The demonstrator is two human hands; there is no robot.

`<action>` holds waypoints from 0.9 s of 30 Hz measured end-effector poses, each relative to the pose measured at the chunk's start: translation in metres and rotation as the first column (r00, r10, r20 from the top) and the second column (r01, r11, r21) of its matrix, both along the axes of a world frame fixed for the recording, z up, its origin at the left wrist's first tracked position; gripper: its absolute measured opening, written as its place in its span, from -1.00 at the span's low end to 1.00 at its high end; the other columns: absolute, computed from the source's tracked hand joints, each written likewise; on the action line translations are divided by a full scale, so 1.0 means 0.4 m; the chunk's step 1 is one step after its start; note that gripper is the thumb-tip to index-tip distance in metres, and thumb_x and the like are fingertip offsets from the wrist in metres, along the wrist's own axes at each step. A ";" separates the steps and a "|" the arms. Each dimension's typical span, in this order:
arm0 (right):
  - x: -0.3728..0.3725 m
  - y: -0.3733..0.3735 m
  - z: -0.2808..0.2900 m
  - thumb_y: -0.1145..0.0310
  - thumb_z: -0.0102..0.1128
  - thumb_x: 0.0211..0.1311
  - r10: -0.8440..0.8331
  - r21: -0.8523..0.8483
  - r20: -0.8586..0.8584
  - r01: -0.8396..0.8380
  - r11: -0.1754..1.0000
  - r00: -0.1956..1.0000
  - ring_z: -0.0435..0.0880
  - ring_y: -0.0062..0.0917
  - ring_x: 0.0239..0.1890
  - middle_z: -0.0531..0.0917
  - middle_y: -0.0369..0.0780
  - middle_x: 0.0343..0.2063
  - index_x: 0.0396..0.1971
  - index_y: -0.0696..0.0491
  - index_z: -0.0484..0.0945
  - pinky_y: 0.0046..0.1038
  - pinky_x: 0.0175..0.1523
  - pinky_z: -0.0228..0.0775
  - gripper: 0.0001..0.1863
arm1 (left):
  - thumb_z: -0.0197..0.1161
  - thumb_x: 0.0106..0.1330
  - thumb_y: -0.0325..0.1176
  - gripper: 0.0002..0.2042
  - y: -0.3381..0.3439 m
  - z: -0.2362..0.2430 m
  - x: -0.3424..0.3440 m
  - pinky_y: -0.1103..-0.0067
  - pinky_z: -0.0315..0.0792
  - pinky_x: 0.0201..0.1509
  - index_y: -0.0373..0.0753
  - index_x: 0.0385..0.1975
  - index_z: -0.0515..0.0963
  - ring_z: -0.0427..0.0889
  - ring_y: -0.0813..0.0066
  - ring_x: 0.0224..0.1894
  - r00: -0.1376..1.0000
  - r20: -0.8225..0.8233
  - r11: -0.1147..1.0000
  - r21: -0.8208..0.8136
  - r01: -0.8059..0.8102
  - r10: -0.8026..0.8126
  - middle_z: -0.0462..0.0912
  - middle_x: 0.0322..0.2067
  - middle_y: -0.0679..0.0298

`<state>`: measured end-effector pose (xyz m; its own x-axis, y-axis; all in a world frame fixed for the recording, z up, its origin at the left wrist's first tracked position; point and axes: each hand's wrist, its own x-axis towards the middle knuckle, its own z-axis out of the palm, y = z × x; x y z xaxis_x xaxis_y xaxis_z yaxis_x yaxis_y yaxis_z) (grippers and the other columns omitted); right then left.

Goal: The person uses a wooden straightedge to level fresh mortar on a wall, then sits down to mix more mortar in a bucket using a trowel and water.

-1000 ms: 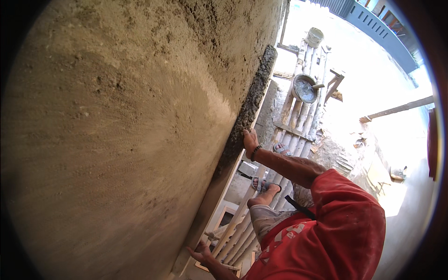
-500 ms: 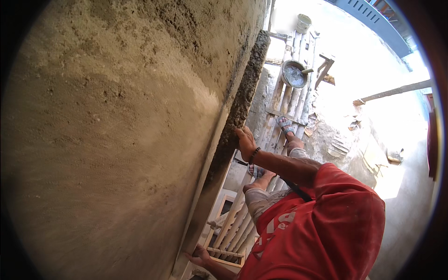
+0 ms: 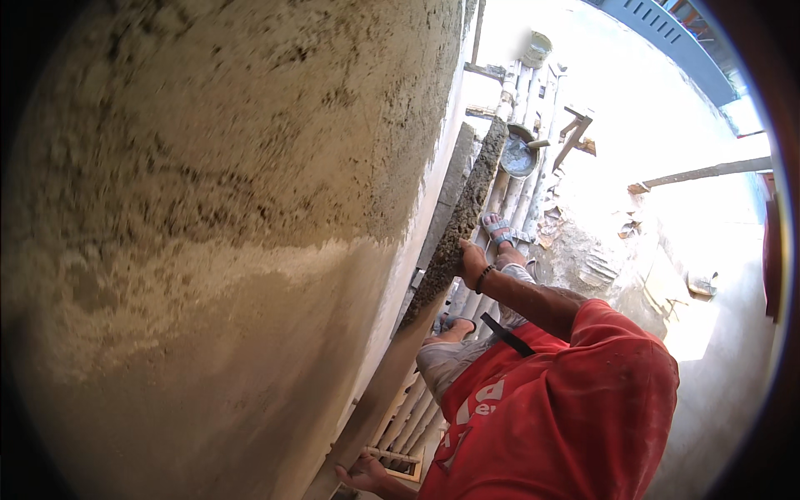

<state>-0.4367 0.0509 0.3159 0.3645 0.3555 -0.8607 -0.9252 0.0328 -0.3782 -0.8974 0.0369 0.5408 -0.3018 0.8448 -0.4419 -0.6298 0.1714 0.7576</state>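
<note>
A long, flat straightedge (image 3: 398,354) slants beside the wall, its upper stretch caked with rough wet mortar (image 3: 467,212). My right hand (image 3: 475,264), with a dark beaded bracelet at the wrist, grips its edge around the mortar-covered part. Down near the lower end, my left hand (image 3: 363,474) is closed on the same straightedge, some of its fingers hidden. The plastered wall (image 3: 208,333) fills the left side, smoother below and rough and pitted above. A gap shows between the wall and the straightedge's far end.
I stand in sandals on a scaffold of bamboo poles (image 3: 521,193). On it are a round basin (image 3: 518,158) of grey mix with a handle sticking out, partly behind the straightedge, and a bucket (image 3: 537,50) farther off. Rubble and a wooden beam (image 3: 708,171) lie right.
The straightedge's far end has swung off the wall to the right and nearer me, my right hand moving with it. My left hand has shifted slightly right and down, still holding the lower end.
</note>
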 end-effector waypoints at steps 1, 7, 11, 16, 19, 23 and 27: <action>0.030 -0.009 0.001 0.15 -0.17 0.31 0.008 -0.025 -0.021 -0.009 1.000 1.000 0.62 -0.38 -0.30 0.60 -0.19 -0.30 -0.16 0.08 0.41 -0.25 -0.19 0.51 -0.68 | 0.15 0.17 -0.30 -0.50 -0.002 0.028 0.052 0.41 0.43 0.03 -0.27 0.12 0.26 0.46 0.29 0.03 1.000 -0.027 1.000 0.029 0.012 -0.011 0.39 0.08 0.11; 0.254 -0.091 -0.111 0.19 -0.23 0.33 -0.060 0.132 -0.191 0.086 0.988 0.980 0.62 -0.30 -0.26 0.61 -0.14 -0.26 -0.14 0.11 0.44 -0.12 -0.12 0.51 -0.65 | 0.15 0.13 -0.29 -0.41 -0.018 0.152 0.321 0.40 0.33 0.13 -0.33 0.18 0.19 0.39 0.25 0.11 0.957 -0.184 0.954 0.157 0.255 -0.225 0.31 0.15 0.11; 0.415 -0.109 -0.097 0.21 -0.28 0.32 -0.108 0.118 -0.268 0.143 0.983 0.957 0.63 -0.34 -0.21 0.63 -0.15 -0.26 -0.21 0.09 0.48 -0.09 -0.03 0.46 -0.65 | 0.10 0.12 -0.23 -0.37 0.002 0.213 0.537 0.33 0.16 0.27 -0.35 0.20 0.17 0.28 0.21 0.19 0.848 -0.451 0.868 0.260 0.422 -0.277 0.26 0.19 0.09; 0.636 -0.149 -0.192 0.30 -0.21 0.22 -0.193 0.086 -0.279 0.224 0.971 0.941 0.66 -0.35 -0.28 0.66 -0.18 -0.33 -0.31 0.06 0.53 -0.04 -0.08 0.48 -0.72 | 0.07 0.21 -0.09 -0.41 0.099 0.273 0.959 0.35 0.36 0.12 -0.17 0.22 0.14 0.37 0.20 0.11 0.550 -0.768 0.405 0.412 0.816 -0.327 0.32 0.11 0.17; 0.722 -0.111 -0.196 0.33 -0.10 0.16 -0.182 0.062 -0.276 0.206 0.977 0.944 0.67 -0.38 -0.35 0.66 -0.20 -0.38 -0.35 0.03 0.55 -0.07 -0.18 0.54 -0.78 | 0.07 0.18 0.06 -0.34 0.118 0.281 1.221 0.34 0.32 0.15 -0.13 0.21 0.11 0.38 0.24 0.05 0.624 -0.743 0.261 0.569 0.780 -0.244 0.31 0.08 0.16; 0.829 -0.121 -0.263 0.29 -0.08 0.15 -0.311 0.149 -0.383 0.391 0.908 0.870 0.68 -0.37 -0.33 0.66 -0.21 -0.38 -0.39 -0.02 0.56 -0.08 -0.18 0.55 -0.79 | 0.08 0.18 0.05 -0.35 0.156 0.290 1.481 0.28 0.37 0.12 -0.19 0.18 0.13 0.43 0.14 0.03 0.628 -0.641 0.027 0.690 0.723 -0.442 0.37 0.00 0.15; 0.904 -0.128 -0.236 0.18 -0.20 0.24 -0.326 0.062 -0.317 0.363 0.930 0.891 0.65 -0.35 -0.25 0.61 -0.17 -0.24 -0.13 0.02 0.42 -0.05 -0.15 0.53 -0.68 | 0.12 0.16 0.01 -0.37 0.122 0.333 1.658 0.29 0.43 0.04 -0.19 0.14 0.12 0.46 0.16 -0.03 0.583 -0.643 0.022 0.662 0.749 -0.496 0.40 -0.07 0.17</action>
